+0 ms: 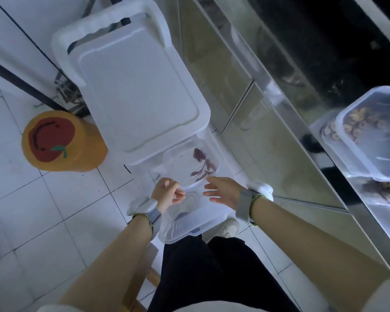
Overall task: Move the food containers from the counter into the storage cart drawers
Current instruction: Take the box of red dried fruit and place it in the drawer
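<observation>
Head view: clear container (189, 165) lies in the open drawer (200, 224), just ahead of both grips.
Left grip (167, 191): fingers curled at its near rim; hold cannot be told.
Right grip (221, 190): released, beside it.
Remaining: stacked containers (374, 131) on the bench (383, 221), well right of the right grip.
Surroundings: orange stool (63, 140) left of the left grip, judged no obstruction.

No text, number or brand legible anywhere. Only mark: red apple drawing with a green leaf and a curved dark line, on top of the orange stool (54, 143), left of the white storage cart (133, 86).
</observation>
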